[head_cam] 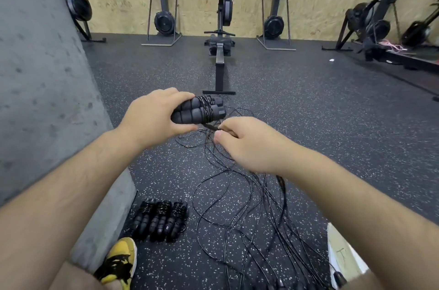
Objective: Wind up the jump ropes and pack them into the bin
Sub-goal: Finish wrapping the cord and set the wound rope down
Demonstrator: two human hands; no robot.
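Presently, three wound ropes (159,220) lie on the floor (308,111) at 7 o'clock; left grip (152,116) clasps a fourth's handles (197,111), few turns on, right grip (247,144) pinches its cord (211,126); loose ropes (249,206) at 6 o'clock remain, packing seemingly unstarted.

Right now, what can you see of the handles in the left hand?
The two handles are black, ribbed, foam-looking, side by side and roughly level. Turns of thin black cord bind them near the free end. The left hand grips their other end; the right hand pinches the cord just below.
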